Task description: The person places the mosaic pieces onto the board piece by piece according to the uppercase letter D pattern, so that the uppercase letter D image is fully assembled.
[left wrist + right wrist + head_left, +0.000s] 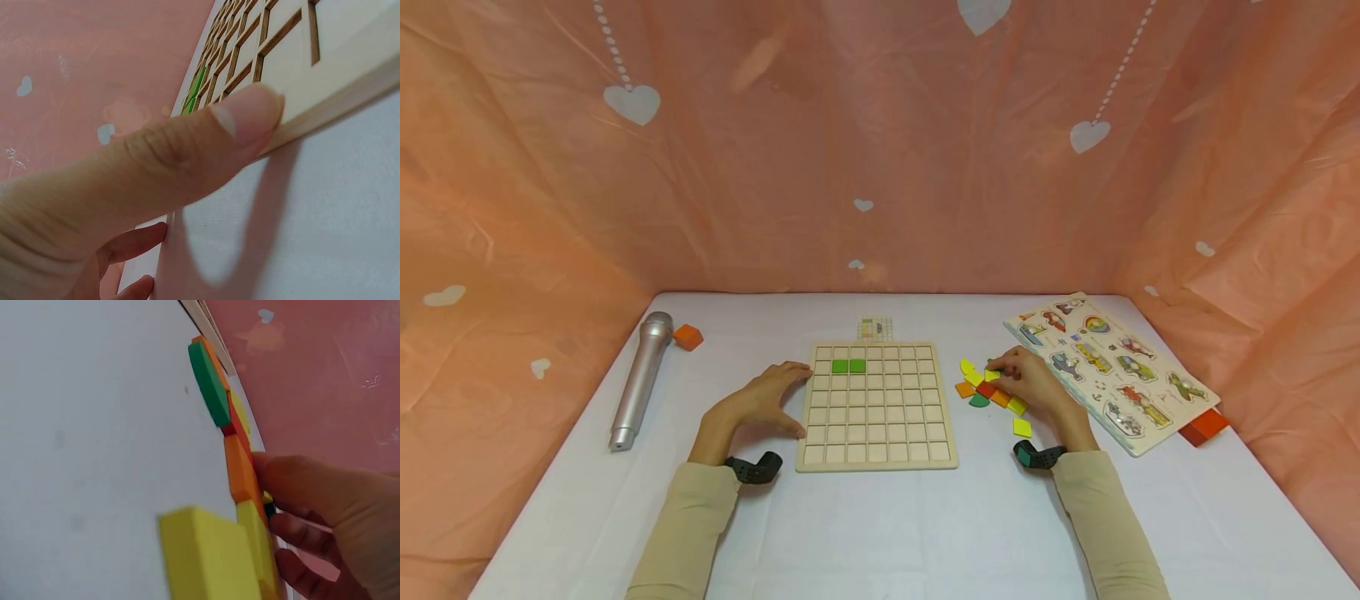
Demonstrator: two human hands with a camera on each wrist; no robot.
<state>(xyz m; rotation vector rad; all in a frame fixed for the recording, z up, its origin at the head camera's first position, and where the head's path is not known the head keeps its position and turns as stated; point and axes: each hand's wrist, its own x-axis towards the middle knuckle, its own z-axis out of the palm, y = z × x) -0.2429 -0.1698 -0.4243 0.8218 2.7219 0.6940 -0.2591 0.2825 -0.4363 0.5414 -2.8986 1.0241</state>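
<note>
A square wooden grid board (877, 467) lies on the white table, with two green square tiles (848, 367) side by side in its second row. My left hand (763, 404) spans the board's left edge; in the left wrist view its thumb (250, 119) touches the rim. To the right of the board is a loose pile of yellow, orange, red and green tiles. My right hand (1026, 382) is over the pile's far right side, its thumb and fingertips around a small yellow tile (992, 375). A yellow square tile (1022, 427) lies apart, nearer me.
A small printed pattern card (876, 328) lies behind the board. On the left are a silver microphone (642, 383) and an orange block (688, 337). A wooden picture puzzle (1112, 367) leans over a red block (1204, 427) at right. Curtains with hearts surround the table.
</note>
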